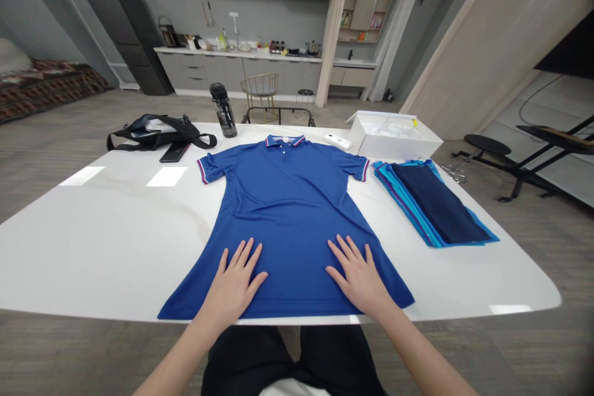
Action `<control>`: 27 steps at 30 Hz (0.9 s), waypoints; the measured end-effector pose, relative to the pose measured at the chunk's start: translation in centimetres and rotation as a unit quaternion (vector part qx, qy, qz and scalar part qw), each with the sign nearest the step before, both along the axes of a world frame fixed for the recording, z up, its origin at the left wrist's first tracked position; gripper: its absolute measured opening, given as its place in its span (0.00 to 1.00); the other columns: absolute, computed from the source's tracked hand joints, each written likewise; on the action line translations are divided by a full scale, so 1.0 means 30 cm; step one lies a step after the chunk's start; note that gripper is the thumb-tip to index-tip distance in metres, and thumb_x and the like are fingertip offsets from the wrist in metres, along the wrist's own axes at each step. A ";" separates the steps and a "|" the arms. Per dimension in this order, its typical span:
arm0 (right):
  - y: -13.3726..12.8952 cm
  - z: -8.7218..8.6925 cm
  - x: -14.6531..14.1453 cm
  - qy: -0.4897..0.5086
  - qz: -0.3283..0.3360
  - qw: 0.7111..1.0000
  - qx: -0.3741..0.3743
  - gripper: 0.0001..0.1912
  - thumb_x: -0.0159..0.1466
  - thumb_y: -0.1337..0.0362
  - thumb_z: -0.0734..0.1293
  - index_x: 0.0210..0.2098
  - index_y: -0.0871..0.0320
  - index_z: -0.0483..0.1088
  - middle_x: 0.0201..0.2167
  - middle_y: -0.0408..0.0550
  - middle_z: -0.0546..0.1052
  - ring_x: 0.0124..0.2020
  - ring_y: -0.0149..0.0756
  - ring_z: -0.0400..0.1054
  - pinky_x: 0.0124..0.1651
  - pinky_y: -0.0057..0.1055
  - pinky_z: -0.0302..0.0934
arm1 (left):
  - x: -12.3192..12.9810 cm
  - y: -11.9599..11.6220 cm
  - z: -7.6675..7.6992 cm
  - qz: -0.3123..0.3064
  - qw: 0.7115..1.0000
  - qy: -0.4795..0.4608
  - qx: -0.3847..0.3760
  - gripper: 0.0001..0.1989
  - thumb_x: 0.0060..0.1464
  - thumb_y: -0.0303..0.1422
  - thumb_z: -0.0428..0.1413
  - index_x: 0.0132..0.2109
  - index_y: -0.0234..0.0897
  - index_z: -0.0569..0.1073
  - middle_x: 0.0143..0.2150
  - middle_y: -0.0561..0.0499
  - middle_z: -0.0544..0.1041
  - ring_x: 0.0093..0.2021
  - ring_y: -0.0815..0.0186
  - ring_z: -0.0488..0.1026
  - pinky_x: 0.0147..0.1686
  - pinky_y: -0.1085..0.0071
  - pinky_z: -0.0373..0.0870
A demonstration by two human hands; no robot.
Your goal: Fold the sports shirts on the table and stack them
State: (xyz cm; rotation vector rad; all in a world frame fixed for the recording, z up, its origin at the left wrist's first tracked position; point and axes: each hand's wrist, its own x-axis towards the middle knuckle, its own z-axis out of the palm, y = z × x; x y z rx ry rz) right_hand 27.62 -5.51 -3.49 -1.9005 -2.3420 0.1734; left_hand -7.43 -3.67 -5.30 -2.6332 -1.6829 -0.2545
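Note:
A blue polo shirt [288, 210] lies spread out on the white table [111, 241], its collar at the far side and its hem along the near edge. Red and white stripes trim the collar and sleeve ends. My left hand [235, 284] rests flat on the lower left part of the shirt, fingers spread. On the lower right part, my right hand [358, 278] lies flat too, with its fingers apart. Neither hand grips the cloth. A few soft wrinkles cross the middle of the shirt.
Right of the shirt lies a stack of folded blue and navy clothes [436, 204], with an open white box [392, 139] behind it. A small white device [338, 142] sits near the box. At the back left are a black bag [160, 133], a phone [175, 152] and a dark bottle [223, 111].

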 end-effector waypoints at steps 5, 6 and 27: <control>0.199 0.063 -0.040 0.081 0.025 0.994 0.063 0.25 0.74 0.51 0.56 0.64 0.54 0.67 0.65 0.54 0.68 0.65 0.45 0.62 0.66 0.46 0.57 | 0.043 0.180 0.062 -0.024 0.999 -0.038 0.012 0.26 0.69 0.47 0.44 0.68 0.44 0.65 0.71 0.46 0.64 0.68 0.55 0.64 0.67 0.52 0.61; 0.264 0.072 -0.045 0.096 0.026 0.992 0.074 0.23 0.74 0.52 0.56 0.61 0.54 0.70 0.63 0.54 0.71 0.63 0.44 0.64 0.65 0.44 0.59 | 0.053 0.232 0.076 -0.029 0.998 -0.048 0.015 0.25 0.69 0.45 0.45 0.66 0.43 0.68 0.69 0.46 0.67 0.66 0.56 0.66 0.66 0.54 0.63; 1.386 -0.020 0.233 0.048 -0.251 0.962 -0.094 0.39 0.71 0.39 0.42 0.73 0.50 0.52 0.76 0.51 0.47 0.74 0.60 0.38 0.67 0.72 0.34 | -0.164 1.453 0.027 0.291 0.947 -0.046 -0.129 0.39 0.65 0.55 0.31 0.72 0.38 0.60 0.74 0.35 0.56 0.72 0.38 0.54 0.64 0.36 0.55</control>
